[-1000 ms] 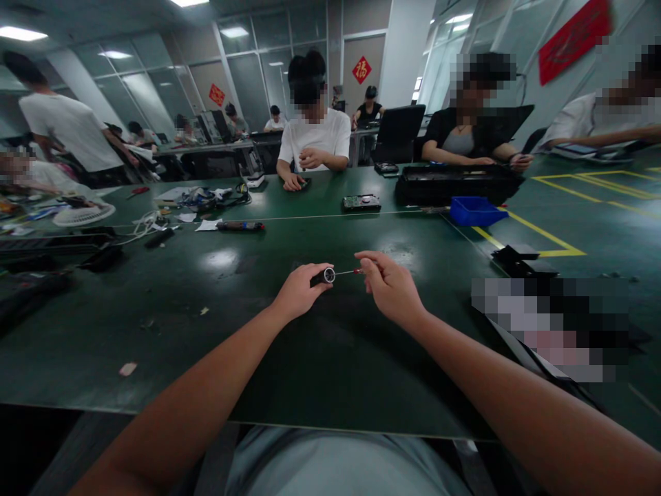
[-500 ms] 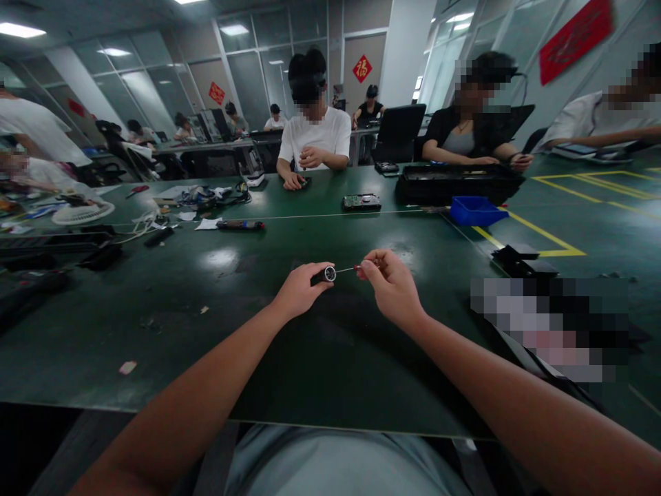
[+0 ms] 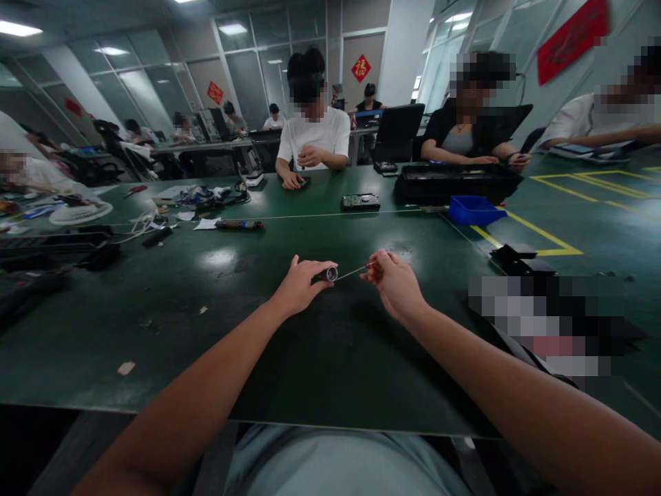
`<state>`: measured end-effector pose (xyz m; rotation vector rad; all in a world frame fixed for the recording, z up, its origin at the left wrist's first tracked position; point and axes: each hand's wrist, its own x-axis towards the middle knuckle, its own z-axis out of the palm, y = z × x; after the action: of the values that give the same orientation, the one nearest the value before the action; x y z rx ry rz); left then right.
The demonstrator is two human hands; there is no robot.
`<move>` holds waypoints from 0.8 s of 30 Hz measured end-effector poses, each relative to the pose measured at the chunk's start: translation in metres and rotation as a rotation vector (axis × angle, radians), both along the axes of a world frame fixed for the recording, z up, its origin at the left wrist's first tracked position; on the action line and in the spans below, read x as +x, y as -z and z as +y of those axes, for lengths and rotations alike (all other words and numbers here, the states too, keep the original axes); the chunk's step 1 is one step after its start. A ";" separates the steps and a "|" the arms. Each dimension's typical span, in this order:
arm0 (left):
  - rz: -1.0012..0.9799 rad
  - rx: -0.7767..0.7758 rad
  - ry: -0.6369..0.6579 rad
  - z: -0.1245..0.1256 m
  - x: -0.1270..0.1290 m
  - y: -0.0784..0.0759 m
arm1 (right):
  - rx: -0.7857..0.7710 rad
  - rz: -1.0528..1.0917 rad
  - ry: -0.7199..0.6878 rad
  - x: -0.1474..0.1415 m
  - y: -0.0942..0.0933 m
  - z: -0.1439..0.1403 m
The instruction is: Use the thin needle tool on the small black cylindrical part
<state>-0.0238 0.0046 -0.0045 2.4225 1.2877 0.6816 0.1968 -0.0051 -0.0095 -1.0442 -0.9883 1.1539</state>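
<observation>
My left hand is closed around a short black cylinder that looks like a small flashlight. Its silver-rimmed round end faces right, toward my other hand. Between the fingertips of my right hand is a thin screwdriver with a slim metal shaft. The shaft slants down to the left, and its tip is at the lower rim of the cylinder; whether it touches is too small to tell. My fingers hide most of the screwdriver's handle, and the left hand covers the cylinder's rear part. Both hands are just above the green table.
Beyond my hands lie a hard drive, a dark pen-shaped tool and a blue bin. Black parts are at right, with a pixelated patch below them. Cables and a white fan grille occupy the left. Co-workers sit across the table.
My right hand has turned and rolled slightly, so the screwdriver now slopes more steeply, its tip lower at the cylinder's rim. My left index finger or knuckle has lifted a little; its hold remains.
</observation>
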 end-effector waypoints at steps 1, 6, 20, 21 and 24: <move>0.000 -0.018 -0.014 0.001 0.000 0.001 | 0.010 -0.015 0.023 0.000 0.000 0.000; -0.038 -0.049 -0.035 -0.001 0.002 0.001 | 0.072 -0.078 0.050 -0.002 -0.001 -0.004; -0.077 -0.035 -0.018 -0.003 0.002 -0.002 | 0.208 -0.349 0.045 -0.003 -0.006 -0.010; -0.072 -0.038 -0.017 -0.003 0.003 -0.002 | 0.209 -0.352 0.051 -0.003 -0.006 -0.010; -0.062 -0.040 -0.015 -0.004 0.003 -0.002 | 0.214 -0.392 0.051 -0.003 -0.010 -0.012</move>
<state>-0.0206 0.0010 -0.0028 2.3429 1.2847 0.7221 0.1936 -0.0173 0.0008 -1.1361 -1.3524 0.7938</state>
